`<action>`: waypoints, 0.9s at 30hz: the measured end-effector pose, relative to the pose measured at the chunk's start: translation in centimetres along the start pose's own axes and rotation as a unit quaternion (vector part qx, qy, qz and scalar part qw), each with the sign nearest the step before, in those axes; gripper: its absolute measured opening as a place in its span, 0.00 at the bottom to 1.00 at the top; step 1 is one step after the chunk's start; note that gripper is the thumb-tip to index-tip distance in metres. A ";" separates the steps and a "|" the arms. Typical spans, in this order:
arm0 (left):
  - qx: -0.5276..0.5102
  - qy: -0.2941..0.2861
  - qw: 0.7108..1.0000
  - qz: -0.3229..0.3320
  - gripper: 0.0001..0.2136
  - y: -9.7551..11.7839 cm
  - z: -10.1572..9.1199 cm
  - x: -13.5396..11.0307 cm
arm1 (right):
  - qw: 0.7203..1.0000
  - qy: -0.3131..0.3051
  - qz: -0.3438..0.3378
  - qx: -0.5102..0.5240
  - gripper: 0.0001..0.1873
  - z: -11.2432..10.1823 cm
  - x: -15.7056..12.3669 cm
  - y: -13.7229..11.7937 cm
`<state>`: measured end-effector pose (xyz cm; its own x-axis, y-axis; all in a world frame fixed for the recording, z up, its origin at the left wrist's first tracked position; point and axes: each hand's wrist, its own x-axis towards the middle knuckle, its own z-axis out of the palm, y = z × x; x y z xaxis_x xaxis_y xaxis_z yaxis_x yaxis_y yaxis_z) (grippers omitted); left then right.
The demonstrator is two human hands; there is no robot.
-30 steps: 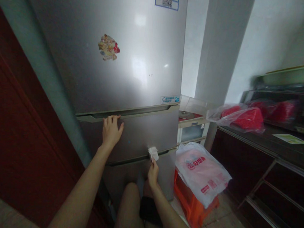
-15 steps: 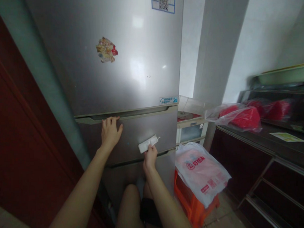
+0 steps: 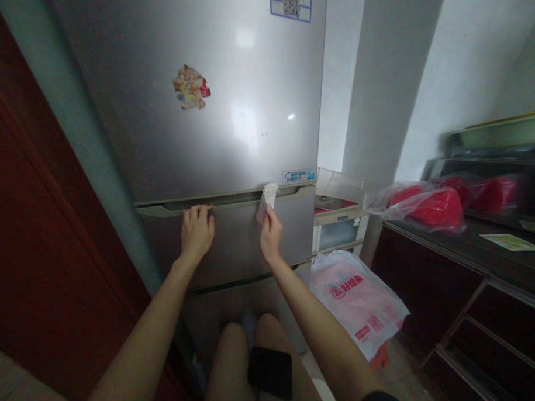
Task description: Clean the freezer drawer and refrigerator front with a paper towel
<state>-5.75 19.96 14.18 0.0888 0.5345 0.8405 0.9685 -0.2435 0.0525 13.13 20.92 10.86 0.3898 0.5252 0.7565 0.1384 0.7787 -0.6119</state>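
A grey refrigerator (image 3: 234, 242) with stacked doors stands right before me. My left hand (image 3: 197, 231) rests at the top edge of its middle drawer, fingertips hooked over the handle recess on the left. In my right hand (image 3: 271, 232) a folded white cloth (image 3: 267, 199), perhaps a tissue or wipe, is pinched between thumb and fingers. The cloth's upper end meets the gap below the upper door, toward the right. A black rectangular object (image 3: 270, 373) lies on my lap between the thighs.
To the right, a white plastic bag (image 3: 354, 303) with red print covers an orange stool (image 3: 380, 355). Red items in clear plastic (image 3: 438, 207) sit on a dark counter (image 3: 466, 240). A reddish-brown door panel (image 3: 44, 231) borders the left side.
My right hand has risen with the white cloth from the middle drawer's front to the handle gap. The cloth has turned from slanted to nearly upright. My left hand stays at the edge.
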 end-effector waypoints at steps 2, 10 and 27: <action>-0.004 0.003 1.000 0.005 0.18 -0.1 0.1 0.0 | 0.987 -0.095 -0.115 -0.065 0.26 -1.1 0.4 0.8; -0.059 -0.003 0.998 0.002 0.19 -0.5 -0.4 0.1 | 0.849 -0.323 -0.334 -0.253 0.26 -3.6 3.1 5.3; -0.089 0.003 0.996 0.006 0.19 -1.0 -0.4 0.1 | 0.532 -0.644 -0.486 -0.259 0.15 -9.7 -4.8 14.0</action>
<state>-6.77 19.95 14.39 0.0990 0.5261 0.8446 0.9109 -0.3896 0.1359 22.03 25.96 -3.52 -0.9947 0.0199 0.1009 0.0665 0.8730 0.4832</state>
